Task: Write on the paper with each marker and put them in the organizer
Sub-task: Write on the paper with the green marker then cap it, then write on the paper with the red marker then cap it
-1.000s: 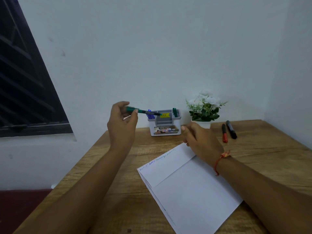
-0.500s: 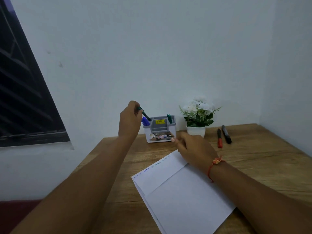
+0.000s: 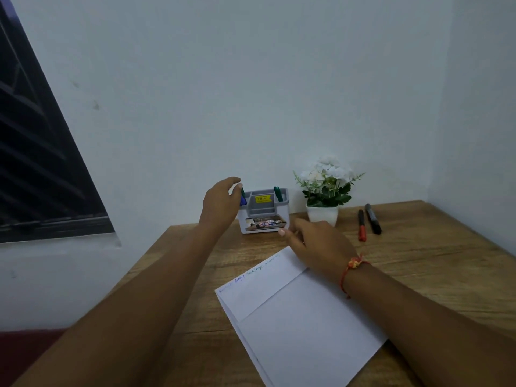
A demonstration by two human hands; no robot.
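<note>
A grey and white organizer stands at the table's far edge. My left hand is at its left compartment, fingertips pinched on the top of a green marker that stands in that compartment beside a blue marker. Another green marker sticks out of the right compartment. My right hand rests flat on the top corner of the folded white paper, which has blue and green writing along its upper edge. A red marker and a black marker lie on the table to the right.
A small white pot with white flowers stands right of the organizer. The wooden table meets white walls at the back and right. A dark window is at the left.
My left hand carried the green marker from mid-air to the right and down, tipping it upright into the organizer's left compartment. My right hand stayed on the paper.
</note>
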